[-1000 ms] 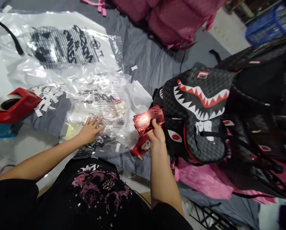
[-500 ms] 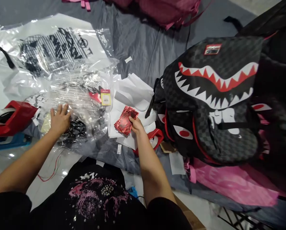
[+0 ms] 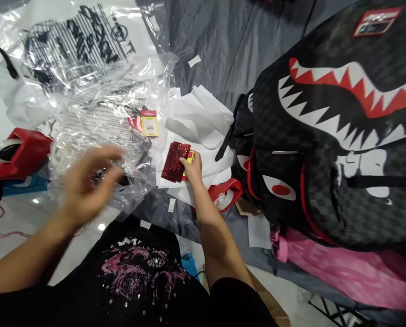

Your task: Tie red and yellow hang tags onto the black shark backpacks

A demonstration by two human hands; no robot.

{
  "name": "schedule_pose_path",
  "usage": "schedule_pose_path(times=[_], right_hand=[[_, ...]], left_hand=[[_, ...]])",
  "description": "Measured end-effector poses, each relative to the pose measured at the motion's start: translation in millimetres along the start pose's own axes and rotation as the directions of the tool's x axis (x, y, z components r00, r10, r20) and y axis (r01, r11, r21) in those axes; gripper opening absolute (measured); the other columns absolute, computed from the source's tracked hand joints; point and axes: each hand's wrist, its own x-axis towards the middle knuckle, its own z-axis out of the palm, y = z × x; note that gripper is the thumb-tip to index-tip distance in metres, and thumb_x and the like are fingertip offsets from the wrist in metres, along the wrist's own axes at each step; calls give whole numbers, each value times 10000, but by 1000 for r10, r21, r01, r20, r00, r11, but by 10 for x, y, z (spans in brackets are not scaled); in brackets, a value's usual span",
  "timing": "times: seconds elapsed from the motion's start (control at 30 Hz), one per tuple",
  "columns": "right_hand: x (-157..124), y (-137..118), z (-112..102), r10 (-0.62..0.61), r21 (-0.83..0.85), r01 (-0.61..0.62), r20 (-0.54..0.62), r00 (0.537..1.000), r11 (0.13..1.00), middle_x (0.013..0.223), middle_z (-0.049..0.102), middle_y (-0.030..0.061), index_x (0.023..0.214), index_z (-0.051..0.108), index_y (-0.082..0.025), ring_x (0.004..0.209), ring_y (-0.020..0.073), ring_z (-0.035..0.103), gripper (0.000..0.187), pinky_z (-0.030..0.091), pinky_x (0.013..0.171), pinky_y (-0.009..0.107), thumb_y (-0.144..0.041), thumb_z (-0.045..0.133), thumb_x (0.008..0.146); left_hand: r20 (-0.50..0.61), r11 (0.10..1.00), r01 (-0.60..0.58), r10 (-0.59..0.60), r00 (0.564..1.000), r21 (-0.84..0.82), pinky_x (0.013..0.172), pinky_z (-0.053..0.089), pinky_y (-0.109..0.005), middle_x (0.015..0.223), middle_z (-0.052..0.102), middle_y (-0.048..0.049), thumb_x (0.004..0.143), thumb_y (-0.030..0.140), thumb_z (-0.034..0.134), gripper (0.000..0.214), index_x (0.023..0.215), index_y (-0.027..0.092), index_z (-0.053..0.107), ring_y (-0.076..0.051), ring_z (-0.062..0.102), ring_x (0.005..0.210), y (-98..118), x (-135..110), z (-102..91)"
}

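Observation:
My right hand [image 3: 191, 167] is closed on a shiny red foil packet [image 3: 175, 161], holding it low over white tissue paper [image 3: 198, 127]; a yellow edge shows behind the packet. My left hand [image 3: 87, 184] hovers blurred above crumpled clear plastic bags [image 3: 100, 131], with its fingers curled and apart. Whether it holds anything is unclear. A black checkered backpack with a shark mouth [image 3: 332, 136] lies to the right of my right hand.
A red tape dispenser [image 3: 17, 152] sits at the left, another red dispenser [image 3: 225, 195] by the backpack. A red-yellow hang tag [image 3: 149, 122] lies on the plastic. Pink fabric [image 3: 342, 272] spreads under the backpack. Grey cloth [image 3: 230, 50] covers the floor behind.
My right hand brought the red packet down from in front of the backpack to the tissue paper. My left hand lifted off the plastic bags and moved nearer to me.

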Motion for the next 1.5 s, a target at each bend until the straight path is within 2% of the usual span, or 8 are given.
schedule_pose_path(times=[0.1,0.17,0.27,0.5,0.7,0.97,1.17,1.5], right_hand=[[-46,-39,-80,-53,-127,50,-20,998,991,1064,670,76,1072,563,-195,976,214,627,399,481,983,382,-378,621,723],[-73,-38,-176,-54,-227,42,-47,997,973,1166,653,106,1151,569,-189,1041,216,619,413,462,1023,387,-381,562,785],[-126,0,-335,-107,-342,84,-50,993,936,1297,599,145,1271,545,-168,1138,224,593,476,434,1073,403,-325,512,823],[-387,137,-610,-410,-485,397,83,908,779,1394,538,159,1257,606,-153,1363,236,444,421,337,1181,452,-258,441,884],[-646,128,-623,-542,-579,600,298,786,551,1345,592,175,1179,660,-140,1285,262,514,342,395,1124,494,-224,413,958],[-792,-267,-470,-307,-608,553,467,829,569,1263,660,147,1161,686,-176,1181,307,598,315,452,1043,498,-288,505,929],[-637,-207,41,-190,-615,377,348,918,692,1080,715,122,1130,684,-166,972,258,658,315,510,888,387,-243,449,935],[-139,-164,457,-187,-833,383,335,924,398,1041,595,109,1103,686,-174,882,236,588,251,439,726,315,-170,500,935]], left_hand=[[473,977,-144,203,858,-159,1041,548,-437,1270,665,-70,939,294,517,357,1284,276,604,-230,620,1215,15,-217,1022],[434,998,-56,66,899,-36,1086,503,-469,1374,593,-135,911,229,517,403,1306,210,598,-265,548,1312,-237,-222,1547],[222,995,29,-49,974,96,1140,433,-480,1374,581,-159,900,168,482,393,1269,148,613,-263,531,1316,-622,-94,1877],[-33,909,171,-171,985,381,1161,333,-567,1562,399,-131,837,157,577,466,1301,190,592,-345,353,1444,-763,204,1751],[-136,882,225,-185,973,414,1136,343,-555,1561,393,-127,804,195,679,151,954,184,659,-358,348,1438,-878,124,1974],[-187,893,241,-181,966,381,1075,383,-564,1475,483,-107,839,192,647,46,802,195,620,-355,442,1343,-976,173,2084],[-136,916,190,-151,979,353,1089,374,-547,1428,521,-112,840,225,668,62,796,194,638,-342,456,1328,-1102,201,2051],[-132,939,90,-48,990,332,1072,388,-490,1357,582,-110,841,259,688,79,841,202,634,-303,511,1275,-1322,156,2086]])
